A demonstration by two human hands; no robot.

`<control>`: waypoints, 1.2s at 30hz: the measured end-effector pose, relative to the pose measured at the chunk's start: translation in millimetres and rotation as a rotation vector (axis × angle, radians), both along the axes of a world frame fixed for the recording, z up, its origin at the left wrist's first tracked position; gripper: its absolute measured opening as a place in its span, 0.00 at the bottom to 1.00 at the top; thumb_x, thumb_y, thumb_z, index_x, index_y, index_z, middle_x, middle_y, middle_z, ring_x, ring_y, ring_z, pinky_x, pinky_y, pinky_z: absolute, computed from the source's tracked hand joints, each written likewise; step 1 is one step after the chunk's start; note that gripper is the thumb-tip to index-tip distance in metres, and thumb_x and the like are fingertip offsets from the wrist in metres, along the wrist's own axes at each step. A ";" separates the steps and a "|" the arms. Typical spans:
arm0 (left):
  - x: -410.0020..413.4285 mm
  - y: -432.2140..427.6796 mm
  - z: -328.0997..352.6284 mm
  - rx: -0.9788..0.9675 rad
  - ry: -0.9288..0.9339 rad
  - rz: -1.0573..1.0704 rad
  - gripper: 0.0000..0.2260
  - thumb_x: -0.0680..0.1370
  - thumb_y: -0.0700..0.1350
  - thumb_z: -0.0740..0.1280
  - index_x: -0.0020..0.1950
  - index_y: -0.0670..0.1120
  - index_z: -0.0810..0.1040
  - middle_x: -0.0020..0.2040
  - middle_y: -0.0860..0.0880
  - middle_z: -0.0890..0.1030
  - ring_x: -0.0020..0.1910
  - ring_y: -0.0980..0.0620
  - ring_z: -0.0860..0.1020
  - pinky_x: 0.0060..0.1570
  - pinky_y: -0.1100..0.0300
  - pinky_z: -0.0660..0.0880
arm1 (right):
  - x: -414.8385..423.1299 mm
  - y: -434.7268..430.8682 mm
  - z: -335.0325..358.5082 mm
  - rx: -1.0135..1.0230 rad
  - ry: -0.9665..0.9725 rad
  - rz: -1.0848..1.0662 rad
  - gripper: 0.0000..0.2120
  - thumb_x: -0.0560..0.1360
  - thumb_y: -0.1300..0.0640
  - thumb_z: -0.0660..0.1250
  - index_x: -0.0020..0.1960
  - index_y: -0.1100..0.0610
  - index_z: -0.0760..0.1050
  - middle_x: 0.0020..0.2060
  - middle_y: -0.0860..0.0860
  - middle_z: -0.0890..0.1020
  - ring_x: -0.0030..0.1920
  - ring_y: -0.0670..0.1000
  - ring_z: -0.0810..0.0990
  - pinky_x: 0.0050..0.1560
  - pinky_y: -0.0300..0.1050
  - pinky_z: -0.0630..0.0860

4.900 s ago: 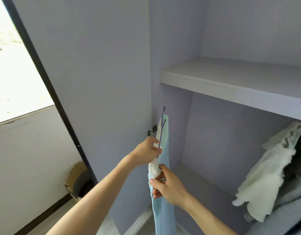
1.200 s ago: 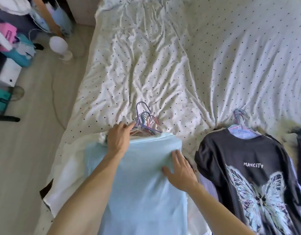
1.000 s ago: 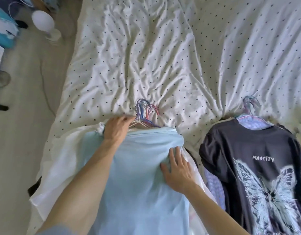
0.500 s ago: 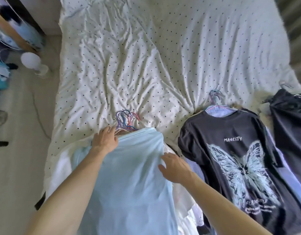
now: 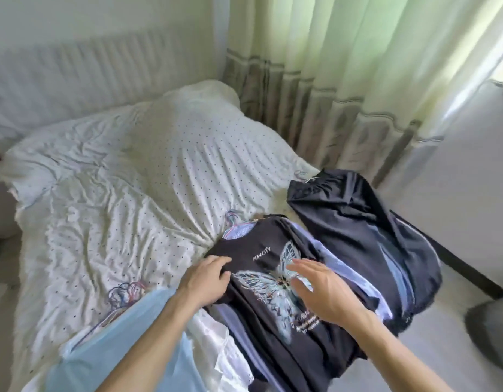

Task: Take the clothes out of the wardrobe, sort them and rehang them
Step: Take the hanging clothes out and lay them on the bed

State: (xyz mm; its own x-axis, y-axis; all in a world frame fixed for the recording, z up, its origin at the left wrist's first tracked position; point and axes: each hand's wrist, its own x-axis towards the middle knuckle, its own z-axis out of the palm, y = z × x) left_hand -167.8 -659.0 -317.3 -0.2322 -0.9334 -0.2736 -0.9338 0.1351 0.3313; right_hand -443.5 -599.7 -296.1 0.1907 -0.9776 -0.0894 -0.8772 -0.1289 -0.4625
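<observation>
**Clothes laid out on the bed**

Black butterfly T-shirt (image 5: 261, 321) lies on the bed (image 5: 117, 193), hanger-end away from the viewer. Left hand (image 5: 205, 281) curls on its left sleeve edge, gripping fabric. Right hand (image 5: 321, 290) is spread over the print; contact is blurred. Light-blue garment (image 5: 117, 349) lies just left of the T-shirt, navy garment (image 5: 358, 222) just right.

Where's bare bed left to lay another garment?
Free: dotted sheet from the light blue garment up to the pillow, left of the butterfly T-shirt. Crowded: near edge, those piles plus the dark garment at right.
</observation>
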 end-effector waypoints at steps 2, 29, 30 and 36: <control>-71.8 -3.2 28.5 -0.085 0.023 -0.129 0.20 0.82 0.51 0.60 0.74 0.54 0.70 0.73 0.53 0.72 0.71 0.52 0.69 0.70 0.59 0.64 | -64.4 24.8 25.0 -0.075 0.031 -0.086 0.17 0.81 0.50 0.61 0.70 0.45 0.74 0.70 0.42 0.74 0.74 0.44 0.66 0.73 0.36 0.58; -773.6 173.9 179.9 -0.419 0.220 -1.569 0.18 0.83 0.54 0.57 0.73 0.59 0.69 0.73 0.57 0.70 0.74 0.53 0.65 0.72 0.55 0.61 | -463.6 386.9 145.3 -0.164 0.304 -1.499 0.19 0.82 0.47 0.58 0.72 0.44 0.71 0.74 0.43 0.69 0.76 0.44 0.61 0.74 0.39 0.56; -789.9 185.2 182.9 -0.424 0.232 -1.630 0.18 0.82 0.54 0.57 0.73 0.60 0.69 0.73 0.57 0.70 0.74 0.53 0.65 0.72 0.56 0.62 | -464.1 398.2 150.3 -0.161 0.315 -1.560 0.19 0.82 0.46 0.58 0.73 0.44 0.70 0.74 0.43 0.68 0.76 0.44 0.60 0.74 0.38 0.54; -866.2 271.1 194.9 -0.480 0.317 -1.941 0.20 0.82 0.56 0.57 0.75 0.61 0.65 0.73 0.58 0.70 0.73 0.52 0.66 0.72 0.55 0.63 | -442.4 466.0 156.8 -0.164 0.381 -1.926 0.19 0.83 0.45 0.56 0.73 0.44 0.70 0.74 0.42 0.68 0.76 0.43 0.60 0.74 0.38 0.57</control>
State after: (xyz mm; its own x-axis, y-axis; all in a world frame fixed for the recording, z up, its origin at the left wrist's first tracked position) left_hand -1034.0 -387.9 -122.4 -0.7996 0.5893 0.1159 0.5979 0.7992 0.0609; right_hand -885.9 -133.6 -139.4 -0.9570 0.1698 0.2354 0.0846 0.9390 -0.3334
